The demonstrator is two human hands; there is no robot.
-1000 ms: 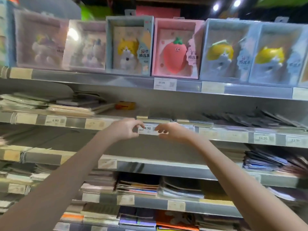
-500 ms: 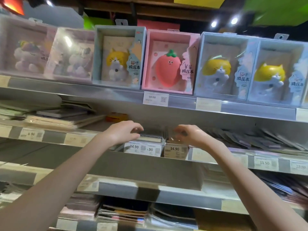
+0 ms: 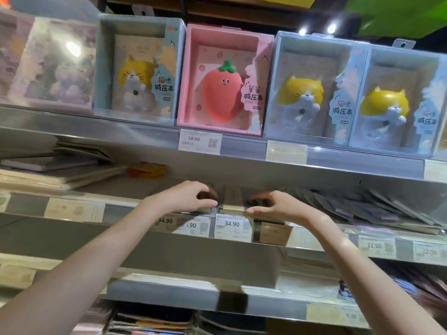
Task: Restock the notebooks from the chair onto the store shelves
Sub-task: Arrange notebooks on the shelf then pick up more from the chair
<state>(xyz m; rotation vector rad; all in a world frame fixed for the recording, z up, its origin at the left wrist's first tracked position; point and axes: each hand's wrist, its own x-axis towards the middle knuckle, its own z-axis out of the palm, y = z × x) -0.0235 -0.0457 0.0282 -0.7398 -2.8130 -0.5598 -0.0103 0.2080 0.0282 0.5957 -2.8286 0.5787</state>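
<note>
Both hands have moved up from the price strip onto the shelf (image 3: 135, 197): the left hand (image 3: 191, 198) and right hand (image 3: 273, 205), fingers curled, pinch dark notebooks (image 3: 231, 198) at its front edge, so placing seems nearly done. Fanned packets (image 3: 362, 204) crowd the right; boxed toys (image 3: 223, 79) overhead limit clearance.

Along the top shelf (image 3: 242, 147), boxed toys are standing in a row: a pink box with a strawberry figure (image 3: 223, 79) is sitting near the middle, a grey-blue box with a yellow-and-grey cat (image 3: 139, 71) is standing just left of it, and two pale boxes with yellow cats (image 3: 312, 89) (image 3: 396, 100) are lining up toward the right end. Blurred clear boxes (image 3: 52, 61) are filling the left end. A white 58.00 price tag (image 3: 199, 142) is hanging on the front edge below the pink box. A small yellow-and-orange item (image 3: 147, 170) is lying toward the back of the shelf below.
</note>
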